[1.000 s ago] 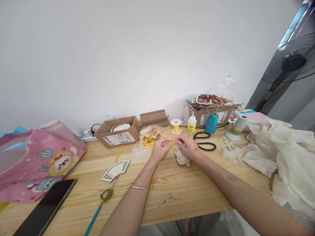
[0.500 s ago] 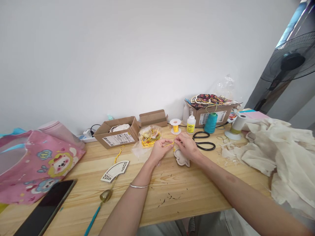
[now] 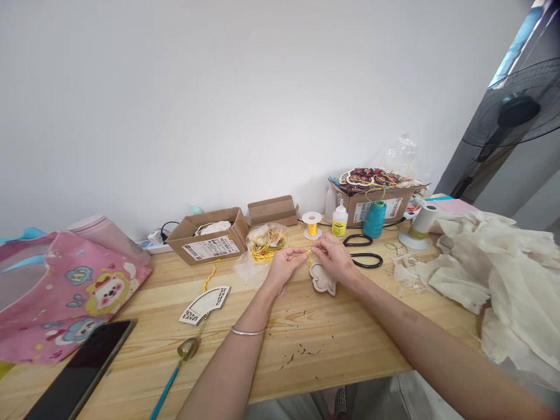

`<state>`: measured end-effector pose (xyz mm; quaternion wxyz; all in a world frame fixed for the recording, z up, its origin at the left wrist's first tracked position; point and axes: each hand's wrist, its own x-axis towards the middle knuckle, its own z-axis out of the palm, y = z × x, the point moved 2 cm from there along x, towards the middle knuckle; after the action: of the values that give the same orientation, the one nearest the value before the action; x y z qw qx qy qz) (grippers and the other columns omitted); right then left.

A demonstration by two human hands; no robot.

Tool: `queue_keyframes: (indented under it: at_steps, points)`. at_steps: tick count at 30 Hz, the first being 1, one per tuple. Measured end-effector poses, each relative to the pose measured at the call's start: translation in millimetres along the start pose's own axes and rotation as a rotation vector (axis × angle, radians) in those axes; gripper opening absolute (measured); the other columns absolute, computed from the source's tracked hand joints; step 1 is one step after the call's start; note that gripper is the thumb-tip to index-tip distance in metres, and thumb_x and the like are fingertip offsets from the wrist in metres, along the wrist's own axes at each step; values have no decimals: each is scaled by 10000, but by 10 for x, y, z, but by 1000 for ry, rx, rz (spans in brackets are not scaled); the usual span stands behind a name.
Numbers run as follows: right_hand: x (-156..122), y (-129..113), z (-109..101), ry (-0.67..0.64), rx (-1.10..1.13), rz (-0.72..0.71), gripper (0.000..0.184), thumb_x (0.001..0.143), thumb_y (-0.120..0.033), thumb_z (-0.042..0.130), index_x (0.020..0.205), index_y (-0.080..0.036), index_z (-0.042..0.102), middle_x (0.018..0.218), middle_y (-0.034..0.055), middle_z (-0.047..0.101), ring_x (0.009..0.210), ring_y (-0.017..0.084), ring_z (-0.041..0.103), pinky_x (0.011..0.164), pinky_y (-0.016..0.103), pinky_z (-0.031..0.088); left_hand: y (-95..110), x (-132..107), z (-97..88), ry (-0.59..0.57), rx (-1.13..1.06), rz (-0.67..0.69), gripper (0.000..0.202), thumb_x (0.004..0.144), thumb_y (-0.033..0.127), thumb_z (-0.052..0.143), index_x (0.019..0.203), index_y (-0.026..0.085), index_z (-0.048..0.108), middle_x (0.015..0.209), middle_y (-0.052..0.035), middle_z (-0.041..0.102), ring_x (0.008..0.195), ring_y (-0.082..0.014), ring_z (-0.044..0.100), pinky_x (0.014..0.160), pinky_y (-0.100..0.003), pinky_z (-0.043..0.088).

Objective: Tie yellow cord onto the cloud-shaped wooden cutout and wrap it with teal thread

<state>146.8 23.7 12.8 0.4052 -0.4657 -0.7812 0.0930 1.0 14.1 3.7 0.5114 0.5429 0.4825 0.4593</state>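
Between my two hands runs a short yellow cord [image 3: 301, 255], pinched at both sides. My left hand [image 3: 285, 267] has its thumb and forefinger closed on the cord. The fingers of my right hand [image 3: 333, 256] are closed on the cord too, close to the left fingertips. Below my right hand a flat wooden cut-out [image 3: 322, 280] with a curved outline lies on the table, its upper part hidden by the hand; a bit of yellow cord shows at its top. Black-handled scissors [image 3: 366, 260] lie just right of my right hand, their blades hidden.
Behind my hands stand a yellow thread spool [image 3: 312, 226], a glue bottle [image 3: 339, 221] and a teal thread cone [image 3: 375, 220]. A plastic bag of yellow cords [image 3: 265, 248], a cardboard box [image 3: 210, 242], a fan-shaped ornament [image 3: 205, 304] and a phone [image 3: 83, 373] are leftward. Cream cloth [image 3: 494, 262] is rightward.
Both hands keep hold of the yellow cord. My right fingers have shifted slightly, and the wooden cut-out has moved a touch left and up.
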Motion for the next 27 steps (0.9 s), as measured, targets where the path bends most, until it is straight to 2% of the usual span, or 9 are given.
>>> queue_keyframes:
  at_steps: [4,8,17,23,27]
  points:
    - [-8,4,24,-2,43,-3,99,778,-206,477,721,-176,552,750,40,559,764,169,498,683,291,390,-27,22,-21,51,2,12,310,563,359,678,746,112,638,469,42,521,418,-36,348,434,-172,224]
    - [-13,-10,24,-21,59,1,105,777,-203,477,709,-175,551,727,38,568,741,162,509,672,283,390,-22,26,-26,40,17,18,287,547,348,684,715,117,659,580,1,611,492,-68,445,494,-191,306]
    - [-1,-4,23,-61,46,53,130,784,-214,464,718,-172,568,726,42,595,720,161,525,650,279,395,-53,17,-17,-48,-11,-16,268,569,342,671,736,131,664,590,6,625,497,-71,464,524,-199,333]
    - [-14,-5,49,-112,95,63,178,780,-286,477,827,-183,614,791,38,644,747,157,556,640,260,406,-33,31,-28,-10,-24,2,236,560,317,678,700,128,665,625,-8,641,562,-89,506,586,-211,360]
    - [-19,-2,66,-156,72,50,181,770,-287,496,818,-198,646,751,24,663,712,151,568,634,253,403,23,14,-27,33,-35,-12,227,539,315,689,657,124,651,538,14,597,494,-73,462,520,-200,335]
